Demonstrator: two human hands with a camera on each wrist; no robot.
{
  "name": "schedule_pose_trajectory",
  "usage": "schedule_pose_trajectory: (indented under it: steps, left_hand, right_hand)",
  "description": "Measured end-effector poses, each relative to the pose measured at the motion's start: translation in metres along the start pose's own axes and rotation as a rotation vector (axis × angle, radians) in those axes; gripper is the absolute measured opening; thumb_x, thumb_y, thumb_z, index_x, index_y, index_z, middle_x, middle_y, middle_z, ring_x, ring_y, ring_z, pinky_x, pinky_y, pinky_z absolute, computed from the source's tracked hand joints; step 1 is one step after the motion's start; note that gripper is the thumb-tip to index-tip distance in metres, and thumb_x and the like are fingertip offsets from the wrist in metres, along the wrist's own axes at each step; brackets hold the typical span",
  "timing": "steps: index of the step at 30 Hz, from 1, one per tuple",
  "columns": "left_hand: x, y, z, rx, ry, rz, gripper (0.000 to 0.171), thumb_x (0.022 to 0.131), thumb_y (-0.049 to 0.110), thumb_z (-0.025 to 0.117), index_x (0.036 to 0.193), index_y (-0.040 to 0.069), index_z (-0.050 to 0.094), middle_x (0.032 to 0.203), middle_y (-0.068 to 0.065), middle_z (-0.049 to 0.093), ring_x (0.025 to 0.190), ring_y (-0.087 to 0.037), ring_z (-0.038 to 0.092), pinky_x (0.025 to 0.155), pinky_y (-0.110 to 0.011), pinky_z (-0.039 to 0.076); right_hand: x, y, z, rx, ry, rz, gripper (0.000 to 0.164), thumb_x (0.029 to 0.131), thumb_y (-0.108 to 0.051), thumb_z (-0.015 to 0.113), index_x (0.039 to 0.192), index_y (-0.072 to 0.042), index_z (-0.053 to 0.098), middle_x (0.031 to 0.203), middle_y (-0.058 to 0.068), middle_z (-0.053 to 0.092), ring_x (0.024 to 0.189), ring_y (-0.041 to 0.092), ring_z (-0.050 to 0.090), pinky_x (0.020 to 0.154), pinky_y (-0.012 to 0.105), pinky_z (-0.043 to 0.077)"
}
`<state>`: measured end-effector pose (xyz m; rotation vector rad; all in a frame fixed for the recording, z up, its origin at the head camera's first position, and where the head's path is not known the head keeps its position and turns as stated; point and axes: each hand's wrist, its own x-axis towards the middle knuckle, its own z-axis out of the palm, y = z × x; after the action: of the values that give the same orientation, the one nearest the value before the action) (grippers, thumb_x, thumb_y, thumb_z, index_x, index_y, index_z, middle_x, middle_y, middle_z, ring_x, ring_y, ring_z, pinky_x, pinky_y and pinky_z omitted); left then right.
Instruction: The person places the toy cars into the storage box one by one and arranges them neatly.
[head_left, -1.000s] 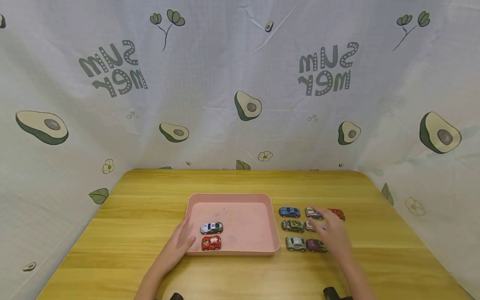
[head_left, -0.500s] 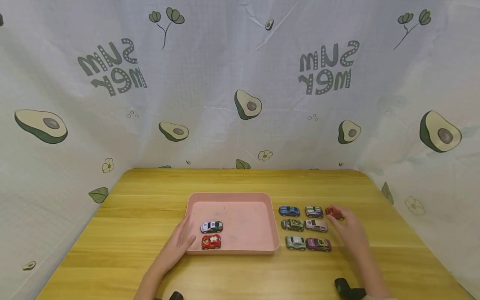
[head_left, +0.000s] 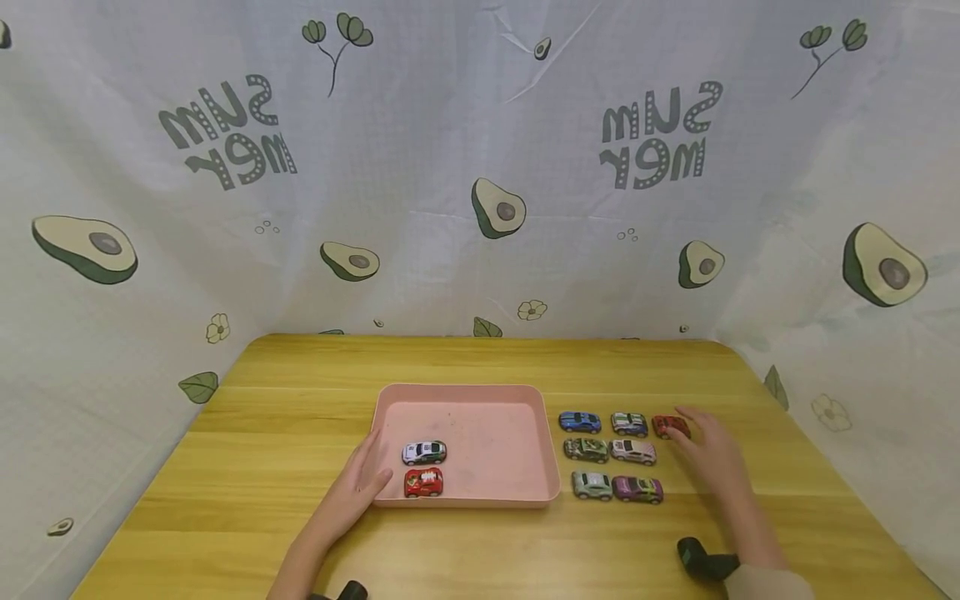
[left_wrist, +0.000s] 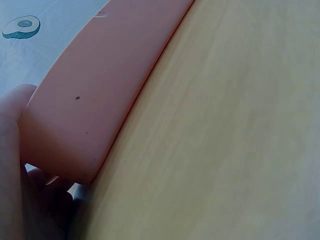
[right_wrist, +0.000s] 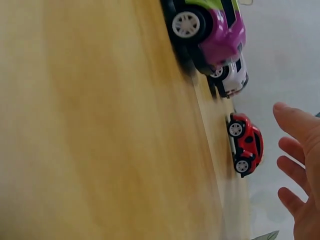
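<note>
My left hand (head_left: 351, 492) grips the left wall of a pink tray (head_left: 480, 502), thumb over the rim on the inside and fingers outside. The left wrist view shows the fingers curled behind the end of the tray (left_wrist: 85, 95). Inside the tray lie a white toy car (head_left: 424, 452) and a red toy car (head_left: 423, 482). My right hand (head_left: 714, 454) hovers beside a red toy car with black spots (head_left: 670, 427). In the right wrist view its fingers are spread, apart from that spotted car (right_wrist: 246, 145), holding nothing.
Right of the tray, toy cars stand in rows: blue (head_left: 580, 422), white-and-green (head_left: 628, 424), camouflage green (head_left: 587, 450), pale pink (head_left: 633, 452), grey-green (head_left: 592, 486) and purple (head_left: 637, 489). A patterned curtain (head_left: 420, 300) hangs behind the wooden table (head_left: 480, 362).
My right hand has moved right from over the middle cars to the spotted red car, touched it, then drawn slightly away to the right. The left hand stays on the tray.
</note>
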<state>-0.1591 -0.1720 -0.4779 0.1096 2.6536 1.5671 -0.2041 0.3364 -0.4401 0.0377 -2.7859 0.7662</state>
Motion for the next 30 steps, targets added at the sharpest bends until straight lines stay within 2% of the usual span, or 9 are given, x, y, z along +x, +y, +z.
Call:
schedule_pose_trajectory:
  steps: [7, 12, 19, 30]
  left_hand:
    - [0.001, 0.000, 0.000, 0.006, 0.002, 0.000, 0.070, 0.090, 0.040, 0.052, 0.146, 0.020, 0.016, 0.152, -0.016, 0.014, 0.138, -0.042, 0.013, 0.108, -0.063, 0.013]
    - [0.001, -0.001, 0.000, 0.007, 0.003, 0.000, 0.070, 0.090, 0.040, 0.051, 0.146, 0.019, 0.016, 0.152, -0.016, 0.014, 0.138, -0.042, 0.013, 0.108, -0.063, 0.013]
    - [0.001, 0.000, 0.000, -0.006, 0.003, 0.002, 0.070, 0.089, 0.041, 0.052, 0.146, 0.019, 0.016, 0.152, -0.016, 0.014, 0.138, -0.041, 0.012, 0.108, -0.063, 0.012]
    - [0.001, 0.000, 0.001, 0.002, 0.005, -0.015, 0.071, 0.089, 0.045, 0.051, 0.146, 0.022, 0.017, 0.152, -0.015, 0.014, 0.138, -0.041, 0.012, 0.107, -0.064, 0.014]
  right_hand:
    - [0.004, 0.013, 0.004, -0.011, -0.033, -0.022, 0.053, 0.092, -0.033, 0.051, 0.127, 0.006, 0.044, 0.128, 0.035, 0.040, 0.117, 0.052, 0.035, 0.094, 0.064, 0.029]
    - [0.008, 0.022, 0.008, 0.008, -0.064, -0.056, 0.051, 0.093, -0.028, 0.051, 0.127, 0.010, 0.043, 0.128, 0.037, 0.040, 0.117, 0.053, 0.035, 0.095, 0.063, 0.029]
    - [0.010, 0.028, 0.011, 0.066, -0.114, -0.004, 0.052, 0.094, -0.028, 0.048, 0.129, 0.010, 0.040, 0.129, 0.038, 0.038, 0.119, 0.054, 0.033, 0.096, 0.064, 0.028]
    - [0.007, 0.026, 0.009, 0.074, -0.102, 0.056, 0.047, 0.094, -0.025, 0.048, 0.126, 0.009, 0.043, 0.126, 0.037, 0.042, 0.116, 0.052, 0.037, 0.095, 0.062, 0.032]
